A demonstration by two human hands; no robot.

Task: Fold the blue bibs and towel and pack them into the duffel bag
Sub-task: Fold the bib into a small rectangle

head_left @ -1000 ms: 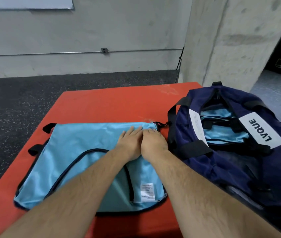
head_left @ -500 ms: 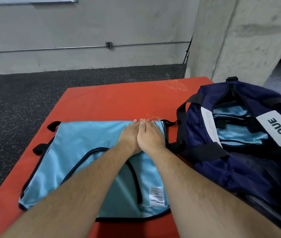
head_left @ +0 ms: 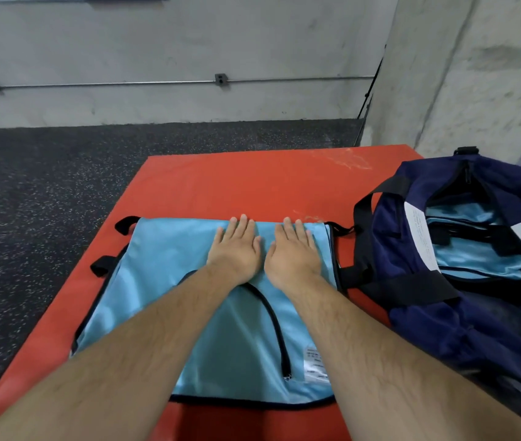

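Both hands [head_left: 235, 249] [head_left: 292, 253] flat on blue bib [head_left: 163, 281], seemingly folded, beside duffel bag [head_left: 475, 313]

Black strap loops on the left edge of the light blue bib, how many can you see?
2: one loop at the far left corner, one loop nearer on the left edge. More may be hidden under the bib, and black straps also show at its right corner.

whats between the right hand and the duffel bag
In the head view: the bib's right edge, a black strap, and a sliver of red mat. Right hand, bag.
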